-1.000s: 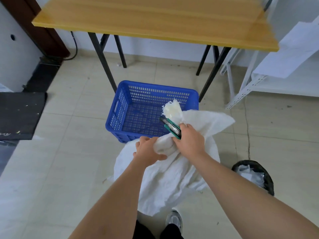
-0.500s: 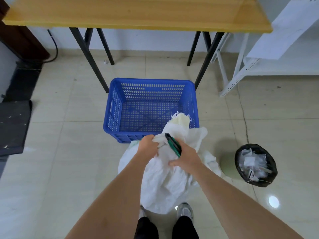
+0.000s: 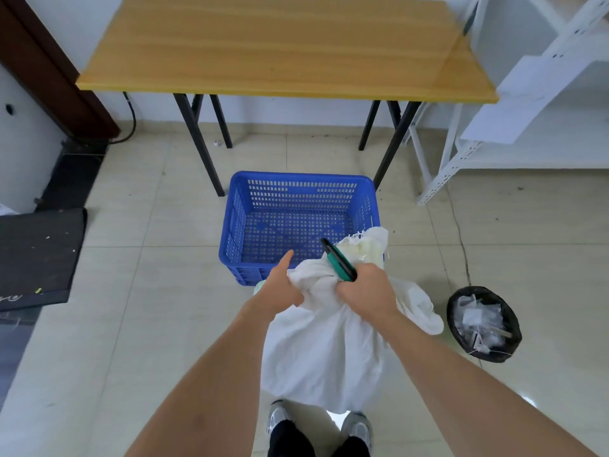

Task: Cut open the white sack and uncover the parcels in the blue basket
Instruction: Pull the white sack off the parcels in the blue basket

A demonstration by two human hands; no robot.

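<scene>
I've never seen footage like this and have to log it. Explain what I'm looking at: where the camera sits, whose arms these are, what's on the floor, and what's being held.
There is no machine here. The camera is worn on a person's head and looks forward and down, so the two bare arms are that person's own, with their shoes at the bottom edge.

The left hand holds a bunched fold of the white sack. The right hand also has a grip on the sack and holds a green and black cutter, pointing away from the person.

On the tiled floor stands the blue basket; the part in view holds nothing. Behind it is a wooden table, and on the right a black bin of scraps.
</scene>
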